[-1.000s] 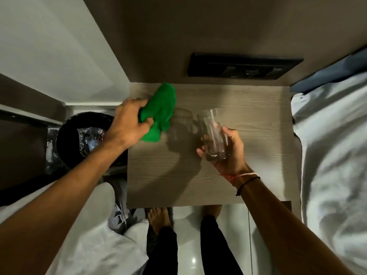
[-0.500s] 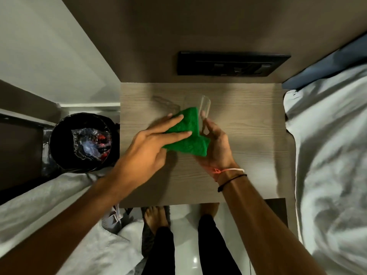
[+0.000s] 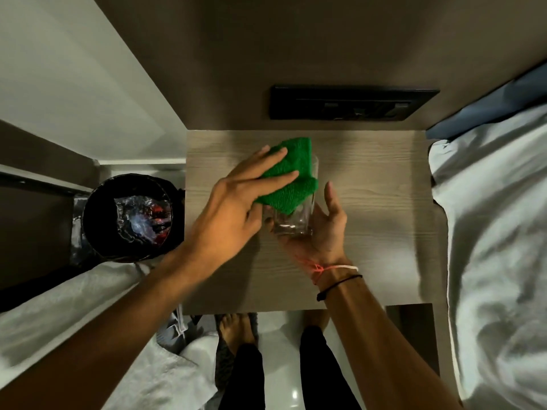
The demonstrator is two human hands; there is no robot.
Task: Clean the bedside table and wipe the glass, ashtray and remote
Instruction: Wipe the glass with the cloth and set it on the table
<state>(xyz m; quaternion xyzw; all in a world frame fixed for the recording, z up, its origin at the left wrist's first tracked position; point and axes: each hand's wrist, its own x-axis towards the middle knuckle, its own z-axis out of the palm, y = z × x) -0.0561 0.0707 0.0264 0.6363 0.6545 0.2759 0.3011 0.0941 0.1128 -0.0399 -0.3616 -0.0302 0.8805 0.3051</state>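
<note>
Head view: the right grip [image 3: 325, 229] cradles a clear glass [image 3: 291, 221] from below, fingers curled round its base, holding it tilted above the middle of the wooden surface [image 3: 373, 202]. The left grip [image 3: 233, 208], fingers straight, presses a green cloth [image 3: 291, 173] against the glass's mouth, part of it tucked inside. A black bin [image 3: 97, 214] stands left of the surface.

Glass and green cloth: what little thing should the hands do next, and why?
Probably twist the glass while the left hand presses the green cloth round its rim. The right hand holds the glass, tilted over the table, and the cloth covers only its upper part.
</note>
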